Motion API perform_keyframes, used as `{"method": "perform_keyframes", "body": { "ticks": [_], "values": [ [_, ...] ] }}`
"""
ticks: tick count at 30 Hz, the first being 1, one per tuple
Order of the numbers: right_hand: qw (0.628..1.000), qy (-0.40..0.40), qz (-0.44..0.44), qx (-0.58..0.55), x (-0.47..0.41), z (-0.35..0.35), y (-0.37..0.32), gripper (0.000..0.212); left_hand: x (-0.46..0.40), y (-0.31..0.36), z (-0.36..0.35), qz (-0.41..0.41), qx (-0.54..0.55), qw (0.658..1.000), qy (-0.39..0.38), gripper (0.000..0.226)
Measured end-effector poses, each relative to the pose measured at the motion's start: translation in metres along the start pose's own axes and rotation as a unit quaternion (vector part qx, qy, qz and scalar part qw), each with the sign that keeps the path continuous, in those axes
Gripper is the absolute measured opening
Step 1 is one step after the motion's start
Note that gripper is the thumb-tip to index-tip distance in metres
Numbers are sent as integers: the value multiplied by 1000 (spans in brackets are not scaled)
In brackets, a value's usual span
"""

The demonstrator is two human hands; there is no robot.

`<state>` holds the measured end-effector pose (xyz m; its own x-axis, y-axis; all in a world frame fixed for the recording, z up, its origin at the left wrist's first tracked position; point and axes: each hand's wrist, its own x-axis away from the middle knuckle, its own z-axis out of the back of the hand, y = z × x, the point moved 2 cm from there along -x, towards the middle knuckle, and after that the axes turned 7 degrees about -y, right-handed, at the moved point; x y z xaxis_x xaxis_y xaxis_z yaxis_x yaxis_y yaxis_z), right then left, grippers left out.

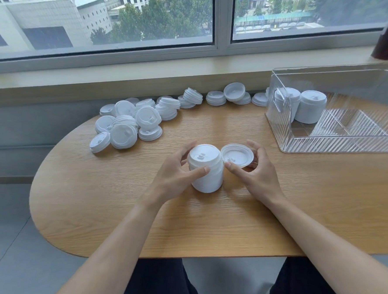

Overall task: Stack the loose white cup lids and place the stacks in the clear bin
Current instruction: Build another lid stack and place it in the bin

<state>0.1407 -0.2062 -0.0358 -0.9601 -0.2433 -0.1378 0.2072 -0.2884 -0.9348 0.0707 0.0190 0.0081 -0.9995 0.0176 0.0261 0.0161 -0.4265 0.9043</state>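
- Two finished stacks (299, 105) stand already inside the clear bin (338, 142).
- The left hand (178, 172) grips a new stack (205, 169) on the table (101, 209); the right hand (255, 168) pinches one tilted lid (237, 155) just beside it.
- Many loose lids (141, 120) remain, so I judge much work is left.

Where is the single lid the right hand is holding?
Head view, centre: the single lid is tilted in the right hand, just right of the lid stack the left hand holds.
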Motion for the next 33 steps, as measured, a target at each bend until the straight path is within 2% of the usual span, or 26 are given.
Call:
{"method": "perform_keyframes", "body": {
  "ticks": [5,7,9,13,19,24,28,33],
  "values": [
    [1000,5,2,-10,-1,0,0,87,8,-2,-3,-14,36,987,154,70],
    [1000,8,1,-13,0,0,1,90,12,-2,-9,-21,39,982,184,62],
    [1000,10,-1,-20,0,1,1,93,14,-1,-16,-25,32,979,200,63],
    [999,21,-5,-30,1,1,1,95,14,2,-32,-14,-6,979,205,78],
    [999,18,2,-31,0,2,2,92,16,3,-39,-10,-56,973,222,84],
    [1000,16,9,-20,0,1,0,76,18,8,-42,7,-98,970,222,79],
    [1000,12,11,-15,-1,2,0,77,17,2,-41,4,-53,981,189,72],
    [1000,-1,11,-12,0,2,-1,92,17,1,-40,7,-32,988,153,71]
  ]
}}
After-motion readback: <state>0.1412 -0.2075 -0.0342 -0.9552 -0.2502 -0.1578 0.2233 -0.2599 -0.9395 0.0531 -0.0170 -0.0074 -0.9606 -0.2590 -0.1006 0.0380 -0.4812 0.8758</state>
